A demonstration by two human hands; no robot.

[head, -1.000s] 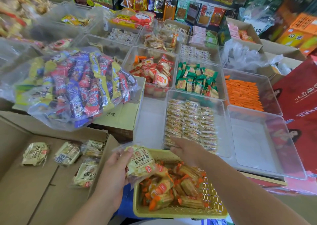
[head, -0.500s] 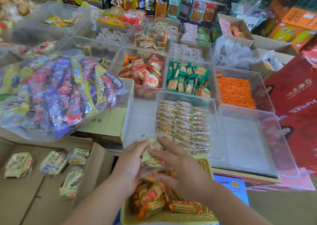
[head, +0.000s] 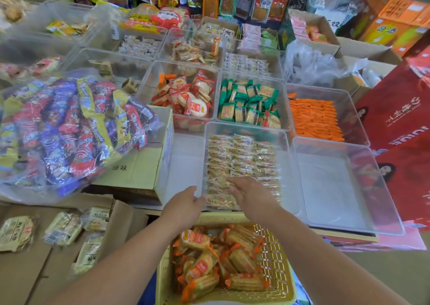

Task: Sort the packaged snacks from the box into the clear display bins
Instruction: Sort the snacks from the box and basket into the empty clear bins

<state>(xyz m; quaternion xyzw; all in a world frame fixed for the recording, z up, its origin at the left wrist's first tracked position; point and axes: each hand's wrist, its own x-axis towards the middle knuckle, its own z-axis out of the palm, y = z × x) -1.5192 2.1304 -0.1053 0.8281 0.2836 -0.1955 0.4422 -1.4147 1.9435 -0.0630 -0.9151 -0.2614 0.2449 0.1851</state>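
Head view: snack packet, pinched between both hands half second earlier, now lies in near row of clear bin. Right hand over it, fingers loosely apart. Left hand at bin's near-left corner, fingers relaxed, empty. Similar packets wait in box, left of bin.

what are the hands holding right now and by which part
Cannot be told for sure. The right hand rests on the packets at the near end of the clear bin; the left hand touches its corner, grip hidden.
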